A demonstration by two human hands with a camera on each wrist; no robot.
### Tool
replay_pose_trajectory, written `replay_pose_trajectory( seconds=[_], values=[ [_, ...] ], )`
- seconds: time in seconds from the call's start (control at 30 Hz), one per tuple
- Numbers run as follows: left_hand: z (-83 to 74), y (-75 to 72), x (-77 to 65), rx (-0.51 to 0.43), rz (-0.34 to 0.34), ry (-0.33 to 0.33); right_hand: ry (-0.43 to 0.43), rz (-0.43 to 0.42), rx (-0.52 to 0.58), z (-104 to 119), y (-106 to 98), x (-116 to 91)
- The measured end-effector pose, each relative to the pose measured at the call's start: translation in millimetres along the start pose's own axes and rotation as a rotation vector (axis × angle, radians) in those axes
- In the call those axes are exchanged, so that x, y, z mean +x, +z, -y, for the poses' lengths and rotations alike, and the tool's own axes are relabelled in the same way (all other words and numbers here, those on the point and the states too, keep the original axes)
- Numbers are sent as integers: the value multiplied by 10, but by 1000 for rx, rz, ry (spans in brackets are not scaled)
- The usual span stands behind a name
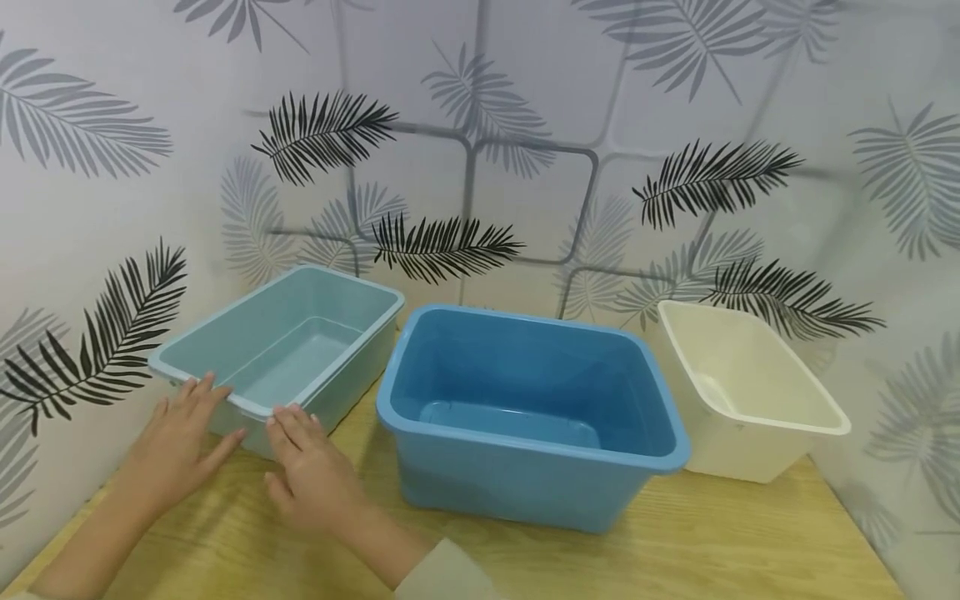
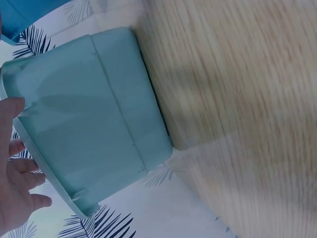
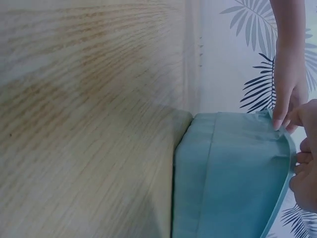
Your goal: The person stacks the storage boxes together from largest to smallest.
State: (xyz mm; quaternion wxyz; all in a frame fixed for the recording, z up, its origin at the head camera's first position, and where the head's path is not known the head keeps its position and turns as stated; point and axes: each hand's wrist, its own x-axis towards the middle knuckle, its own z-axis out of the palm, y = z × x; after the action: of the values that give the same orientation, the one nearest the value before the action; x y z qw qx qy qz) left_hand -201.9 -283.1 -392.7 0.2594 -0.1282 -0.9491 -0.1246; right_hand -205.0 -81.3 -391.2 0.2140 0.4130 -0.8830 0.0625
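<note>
A pale teal plastic basin [image 1: 300,350] stands on the wooden table at the left in the head view, its near short side toward me. On that near rim rest the fingertips of my left hand [image 1: 172,442], with the thumb lower against the outer wall. My right hand [image 1: 318,475] touches the near right corner of the same rim with nearly straight fingers. In the left wrist view, my left hand [image 2: 17,173] is at the rim of the teal basin [image 2: 84,114]. Both hands, left [image 3: 290,84] and right [image 3: 307,163], meet the rim in the right wrist view.
A larger blue basin [image 1: 517,483] stands in the middle of the table [image 1: 675,542], close beside the teal one. Right of it is a cream basin [image 1: 750,442]. Leaf-patterned wall covering [image 1: 525,192] rises behind and at both sides.
</note>
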Motion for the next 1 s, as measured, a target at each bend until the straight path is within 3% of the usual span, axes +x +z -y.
replay_pose_trajectory(
  seconds=[0.2, 0.33, 0.6, 1.0],
  values=[
    [-130, 27, -12, 51, -40, 52, 57, -147, 45, -142, 102, 26],
    [-280, 59, -45, 72, -83, 121, 114, -187, 67, -226, 157, 49],
    [-517, 98, -94, 87, -64, 160, 219, -81, 122, -282, 167, 93],
    [-531, 101, -105, 69, -42, 121, 203, -49, 112, -340, 154, 163]
  ],
)
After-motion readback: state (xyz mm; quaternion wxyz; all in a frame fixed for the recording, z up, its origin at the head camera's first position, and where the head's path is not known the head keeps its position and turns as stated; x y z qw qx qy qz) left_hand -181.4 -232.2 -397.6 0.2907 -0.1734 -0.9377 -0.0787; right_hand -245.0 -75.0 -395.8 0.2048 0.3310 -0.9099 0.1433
